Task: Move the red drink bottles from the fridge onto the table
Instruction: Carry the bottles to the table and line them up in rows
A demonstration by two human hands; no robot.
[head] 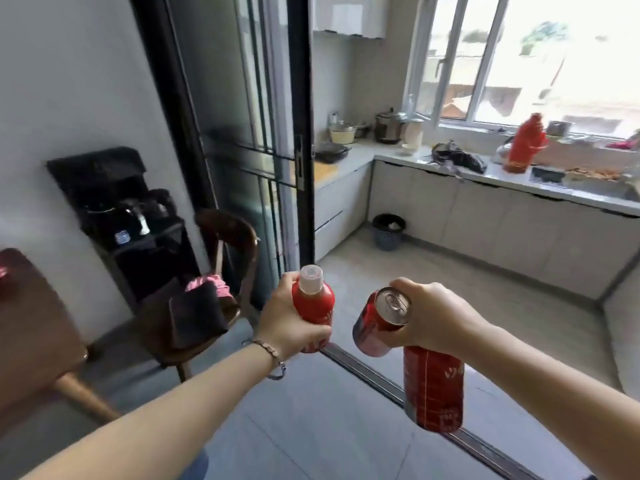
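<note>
**Load position.** Three red drinks are held in the air above the grey floor. None is on the table [31, 327] yet. The white-capped bottle [313, 306] stands upright in the left hand [289, 323]. The red can [375, 322] lies tilted with its silver top toward the camera, and the second red bottle [433, 389] hangs beneath it. Both of these are in the right hand [434, 317]. The fridge is not in view.

**Step in hand: carry to the table.** The table's dark wooden edge shows at the far left, beyond the chair [235, 237].
1. Turn left and step clear of the door track [377, 375] on the floor.
2. Set down the white-capped bottle first. It is a single, secure load, and placing it frees a hand.
3. Use the freed hand to support the hanging bottle before releasing anything on the right. That double load is judged the weak point, since either drink may slip if the fingers loosen.
4. Place each base flat, well in from the table edge.

**Hand pose.** The left hand's fingers and thumb are wrapped closed round the bottle's body below the cap, and a bracelet [268, 351] sits on the wrist. The right hand's fingers are curled over the can's rim. The hand hides the hanging bottle's neck, so how it is gripped cannot be told. Both forearms reach forward, with the hands near each other but apart.
</note>
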